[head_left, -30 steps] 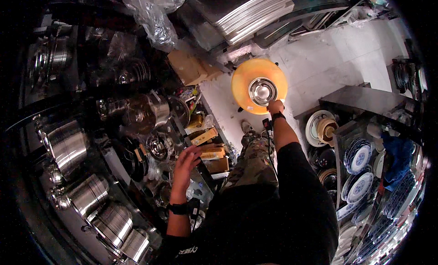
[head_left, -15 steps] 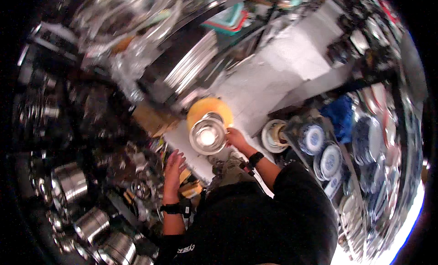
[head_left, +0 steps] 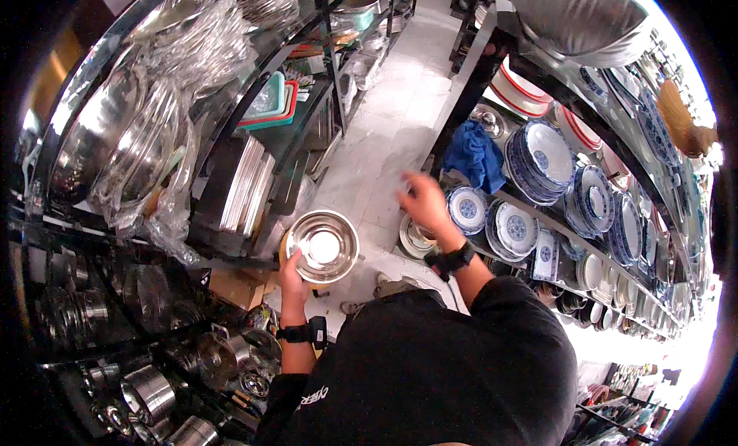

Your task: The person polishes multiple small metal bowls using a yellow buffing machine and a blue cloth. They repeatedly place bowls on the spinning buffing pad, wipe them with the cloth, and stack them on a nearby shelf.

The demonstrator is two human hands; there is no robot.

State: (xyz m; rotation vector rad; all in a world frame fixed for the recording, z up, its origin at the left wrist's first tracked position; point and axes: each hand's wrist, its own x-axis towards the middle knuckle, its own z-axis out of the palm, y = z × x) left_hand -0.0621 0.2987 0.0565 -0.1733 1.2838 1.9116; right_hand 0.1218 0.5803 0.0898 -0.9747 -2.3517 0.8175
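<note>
A shiny stainless steel bowl (head_left: 336,273) is in my left hand (head_left: 292,278), whose thumb rests over the near left rim. The other fingers are out of sight beneath it. Its open side faces up, with a bright reflection at the bottom. A strip of something yellow shows just past its left edge. My right hand (head_left: 427,206) is raised over the aisle, apart from the bowl and smeared by motion. Its thumb and forefinger look spread, with nothing visible between them. Nearest to it are a blue cloth or bag (head_left: 475,158) and blue-patterned plates (head_left: 467,208).
Shelving on the right holds stacked patterned plates (head_left: 550,154) and red-rimmed dishes (head_left: 519,92). On the left are plastic-wrapped metalware (head_left: 146,139), upright trays (head_left: 247,185) and steel pots (head_left: 150,392). A cardboard box (head_left: 237,286) sits low at left. A tiled aisle (head_left: 384,116) runs ahead.
The metal bowl has passed from my right hand to my left. My right hand has let go and moved up and right. The view has turned toward the right shelves.
</note>
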